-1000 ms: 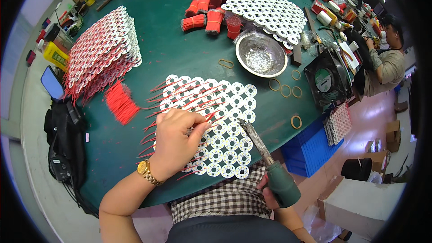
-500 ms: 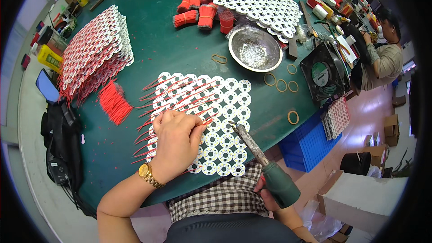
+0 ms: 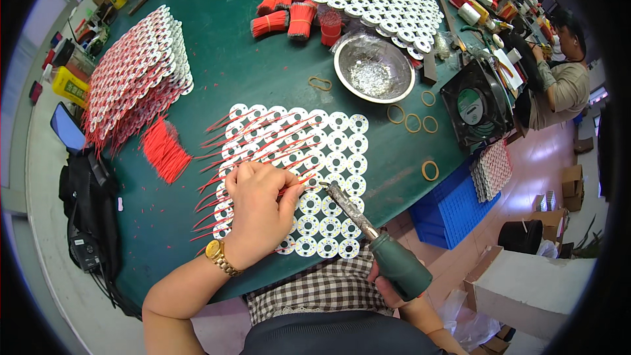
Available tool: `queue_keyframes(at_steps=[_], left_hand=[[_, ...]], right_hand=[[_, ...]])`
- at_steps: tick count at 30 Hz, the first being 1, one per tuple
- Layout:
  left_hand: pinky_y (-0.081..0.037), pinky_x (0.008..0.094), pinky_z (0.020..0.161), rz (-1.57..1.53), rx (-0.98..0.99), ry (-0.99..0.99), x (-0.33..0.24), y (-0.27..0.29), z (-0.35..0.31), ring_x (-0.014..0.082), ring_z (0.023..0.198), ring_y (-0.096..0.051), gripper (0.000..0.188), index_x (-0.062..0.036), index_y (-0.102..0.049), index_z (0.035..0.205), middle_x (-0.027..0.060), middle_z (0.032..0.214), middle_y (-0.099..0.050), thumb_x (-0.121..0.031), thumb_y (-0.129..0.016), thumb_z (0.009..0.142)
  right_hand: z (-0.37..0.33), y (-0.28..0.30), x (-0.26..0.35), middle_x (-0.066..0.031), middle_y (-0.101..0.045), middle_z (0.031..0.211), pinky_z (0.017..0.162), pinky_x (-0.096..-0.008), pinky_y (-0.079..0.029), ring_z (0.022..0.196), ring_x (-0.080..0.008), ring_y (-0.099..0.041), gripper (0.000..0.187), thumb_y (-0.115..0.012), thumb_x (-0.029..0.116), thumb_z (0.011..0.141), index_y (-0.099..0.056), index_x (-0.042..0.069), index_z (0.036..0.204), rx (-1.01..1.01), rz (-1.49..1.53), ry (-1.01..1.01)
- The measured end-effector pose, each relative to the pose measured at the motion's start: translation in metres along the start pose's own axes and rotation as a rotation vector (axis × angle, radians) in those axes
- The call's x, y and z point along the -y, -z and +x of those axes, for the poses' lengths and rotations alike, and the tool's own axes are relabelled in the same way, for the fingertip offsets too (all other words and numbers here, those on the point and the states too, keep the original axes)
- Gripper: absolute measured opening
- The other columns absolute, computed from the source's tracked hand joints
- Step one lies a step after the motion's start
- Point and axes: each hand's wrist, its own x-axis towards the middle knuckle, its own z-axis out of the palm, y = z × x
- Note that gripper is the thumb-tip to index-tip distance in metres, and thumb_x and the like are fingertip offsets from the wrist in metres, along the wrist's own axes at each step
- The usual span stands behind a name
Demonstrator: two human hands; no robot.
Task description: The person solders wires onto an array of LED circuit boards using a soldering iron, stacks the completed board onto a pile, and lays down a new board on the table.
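A panel of white round LED circuit boards (image 3: 329, 226) lies flat on the table before me. Red wires (image 3: 209, 201) stretch across its left and upper rows, their loose ends reaching past the left edge. My left hand (image 3: 261, 207), with a gold watch on its wrist, rests over the panel, thumb and finger pinched on a thin red wire (image 3: 306, 178). In my right hand (image 3: 386, 287) is a soldering iron (image 3: 402, 268) with a thick green handle. Its tip hovers over or touches a board just right of my left fingertips; I cannot tell which.
A loose bundle of red wires (image 3: 165, 151) lies left of the panel, near a stack of wired panels (image 3: 131, 79). Beyond are a metal bowl (image 3: 374, 69), banded red wire bundles (image 3: 269, 23) and stacked bare panels (image 3: 381, 6). A black fan (image 3: 474, 102) stands right. A person (image 3: 559, 82) sits beyond.
The soldering iron has moved left, its tip coming closer to my left fingertips. My left hand keeps its pinch and has barely shifted.
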Motion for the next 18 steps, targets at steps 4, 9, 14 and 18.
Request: queue_keyframes(at_steps=[4,9,14,18], left_hand=[[-0.031,0.0403,0.088,0.018,0.008,-0.008,0.002,-0.001,0.000,0.0229,0.087,-0.048,0.007,-0.0105,-0.065,0.081,0.0019,0.077,-0.057,-0.013,-0.072,0.081],[-0.031,0.0413,0.088,0.045,-0.014,-0.031,0.002,-0.004,-0.001,0.0242,0.089,-0.049,0.008,-0.0107,-0.065,0.081,0.0025,0.078,-0.057,-0.014,-0.072,0.081],[-0.032,0.0426,0.089,0.056,-0.034,-0.049,0.000,-0.005,-0.002,0.0245,0.088,-0.049,0.009,-0.0107,-0.064,0.082,0.0032,0.080,-0.057,-0.013,-0.073,0.080],[-0.032,0.0428,0.089,0.058,-0.045,-0.057,0.001,-0.005,-0.003,0.0238,0.089,-0.049,0.010,-0.0108,-0.064,0.082,0.0027,0.080,-0.056,-0.012,-0.073,0.079]], right_hand=[[0.007,-0.001,0.006,-0.0084,-0.066,0.084,0.058,-0.0332,-0.053,0.065,-0.0257,-0.065,0.031,-0.073,0.013,0.068,-0.068,0.005,0.097,-0.004,0.042,0.015],[0.009,-0.001,0.005,-0.0072,-0.064,0.080,0.053,-0.0327,-0.050,0.062,-0.0242,-0.062,0.029,-0.073,0.013,0.066,-0.067,0.007,0.094,0.036,-0.080,0.099],[0.011,-0.003,0.007,-0.0055,-0.063,0.077,0.050,-0.0324,-0.048,0.060,-0.0234,-0.060,0.026,-0.073,0.012,0.065,-0.067,0.009,0.090,0.048,-0.179,0.188],[0.008,-0.003,0.007,-0.0058,-0.063,0.072,0.054,-0.0325,-0.050,0.060,-0.0231,-0.062,0.018,-0.068,0.013,0.070,-0.066,0.007,0.087,0.043,-0.188,0.148]])
